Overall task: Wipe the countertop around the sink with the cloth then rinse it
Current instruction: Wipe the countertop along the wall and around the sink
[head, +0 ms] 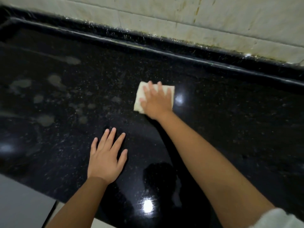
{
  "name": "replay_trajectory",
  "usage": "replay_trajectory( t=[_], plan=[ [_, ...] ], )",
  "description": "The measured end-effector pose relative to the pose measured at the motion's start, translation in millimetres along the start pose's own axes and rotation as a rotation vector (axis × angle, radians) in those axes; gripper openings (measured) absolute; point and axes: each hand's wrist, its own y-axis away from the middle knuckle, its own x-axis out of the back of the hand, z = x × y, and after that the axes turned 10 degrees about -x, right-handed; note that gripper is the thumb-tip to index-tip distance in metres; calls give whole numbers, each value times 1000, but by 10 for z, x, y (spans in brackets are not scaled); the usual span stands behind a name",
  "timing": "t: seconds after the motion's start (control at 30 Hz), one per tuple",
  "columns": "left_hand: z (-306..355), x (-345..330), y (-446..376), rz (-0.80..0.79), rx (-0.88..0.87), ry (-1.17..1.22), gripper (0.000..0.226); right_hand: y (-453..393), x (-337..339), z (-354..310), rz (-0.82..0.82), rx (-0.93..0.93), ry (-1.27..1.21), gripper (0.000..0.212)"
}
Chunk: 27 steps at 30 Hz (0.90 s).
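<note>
A folded pale cloth (139,96) lies flat on the black speckled countertop (230,120), a little right of centre. My right hand (156,102) presses down on it with fingers spread and straight, covering most of the cloth. My left hand (107,155) rests flat on the bare counter nearer to me, fingers spread, holding nothing. No sink shows in this view.
Pale smears and wet patches (54,79) mark the counter's left part. A raised black ledge (164,50) runs along the back below a stained light tiled wall (213,18). The counter's front edge (49,193) crosses the lower left, with light floor below.
</note>
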Motion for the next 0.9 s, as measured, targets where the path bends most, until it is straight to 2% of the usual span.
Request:
replay_trajectory(
  t=[0.1,0.2,0.27,0.4,0.53,0.6,0.67,0.77,0.9],
  plan=[
    [12,12,-1,-5,16,9,53,306,-34,178,-69,289,85,57],
    [1,8,2,3,24,24,54,390,109,830,-103,395,74,81],
    [11,13,5,-1,26,11,54,366,191,1318,-59,258,50,89],
    [11,12,-3,7,21,0,53,184,359,1906,107,-292,33,63],
    [-12,0,-11,36,-13,11,51,-226,472,1629,117,-728,-178,50],
    [-18,-2,-21,48,-18,13,51,-471,528,1401,85,-830,-262,49],
    [-21,-14,-31,45,-22,11,51,-691,550,1134,63,-820,-279,49],
    [-26,-24,-29,29,-21,19,57,-932,517,661,34,-667,-237,48],
    [-33,-25,-35,12,-14,28,63,-988,389,43,-23,-264,-109,49]
  ],
)
